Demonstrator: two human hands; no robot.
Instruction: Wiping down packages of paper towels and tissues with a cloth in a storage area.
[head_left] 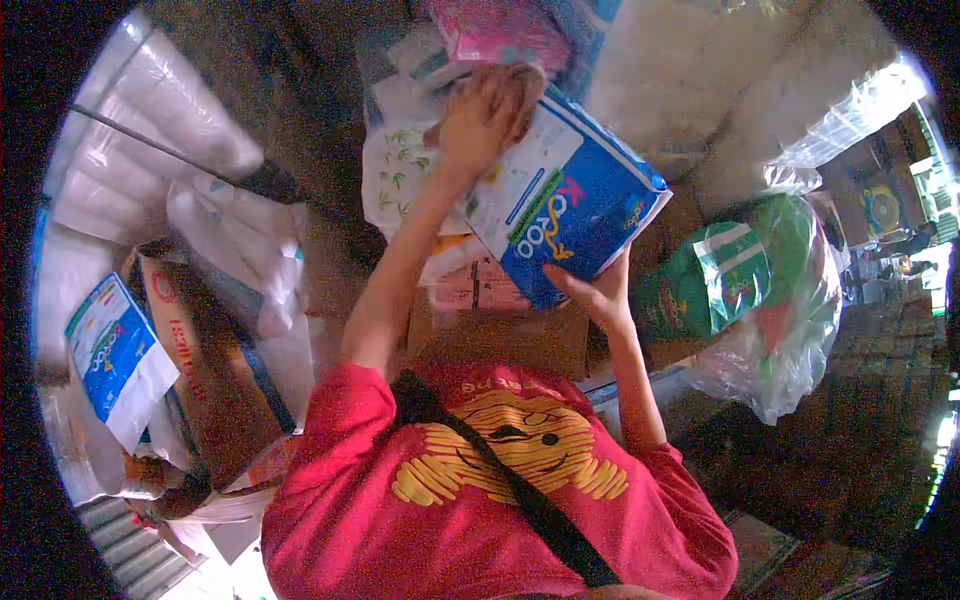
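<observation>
A flat blue and white printed pack (560, 190) is tilted in front of my chest. My right hand (603, 293) grips its lower right edge, thumb on the front face. Over the upper left of the pack, my left hand (488, 112) is closed around a brownish, cloth-like thing (532, 88) that is too blurred to name. Behind that hand lie a white bag with green leaf prints (393, 172) and a pink package (505, 32). Below the pack, a cardboard box (495, 335) stands close to my body.
To the right is a green package (715, 285) in clear plastic. At left, a similar blue and white pack (112, 350) leans beside an open carton (205, 380). Clear plastic wrapping (150, 110) covers goods at the upper left.
</observation>
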